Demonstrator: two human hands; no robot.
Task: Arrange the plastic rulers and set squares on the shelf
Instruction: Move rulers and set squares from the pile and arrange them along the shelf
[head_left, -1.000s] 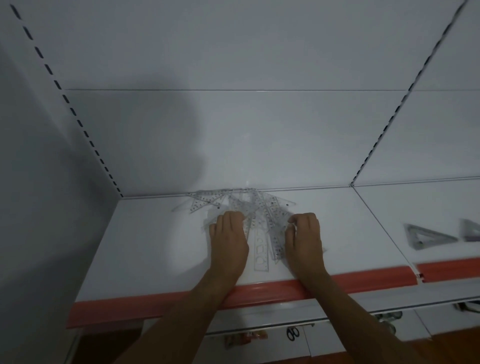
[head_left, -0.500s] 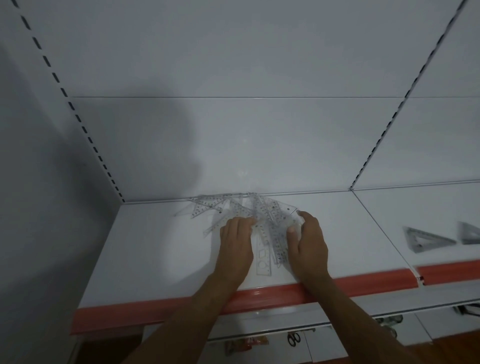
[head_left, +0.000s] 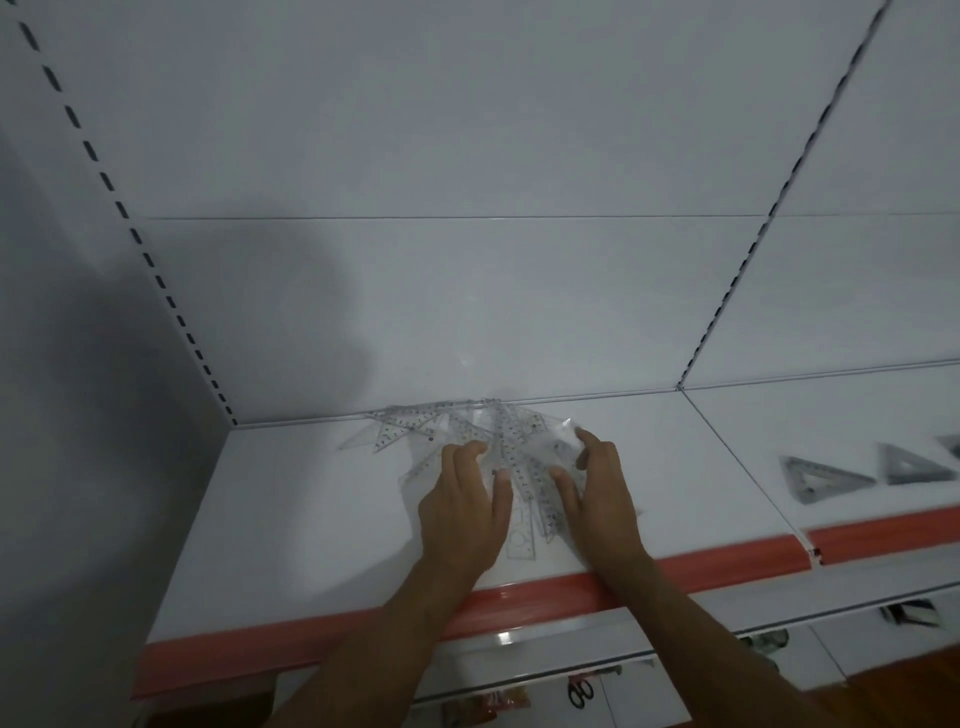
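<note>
Nearest, at 6 o'clock, the shelf's red front strip (head_left: 727, 566) runs under both forearms. Just past it the left hand (head_left: 465, 512) lies on the near left of the heap of clear rulers and set squares (head_left: 498, 441), fingertips bent down onto the plastic, thumb pressing a ruler. The right hand (head_left: 602, 493) has swung in from 3 o'clock over the last second: its fingers now curl over the heap's right edge and its thumb pins a ruler from the near side, so that grip looks clamped on the pieces, while the left grip presses more than it clasps. Both hands have crept toward 12 o'clock, and the fan looks squeezed narrower. Judged from that, gathering is under way but sorting has not begun; the far tips at 11 o'clock are splayed against the shelf's back panel (head_left: 519, 312). Off at 3 o'clock, dark set squares (head_left: 821, 478) lie apart on the next shelf bay.
</note>
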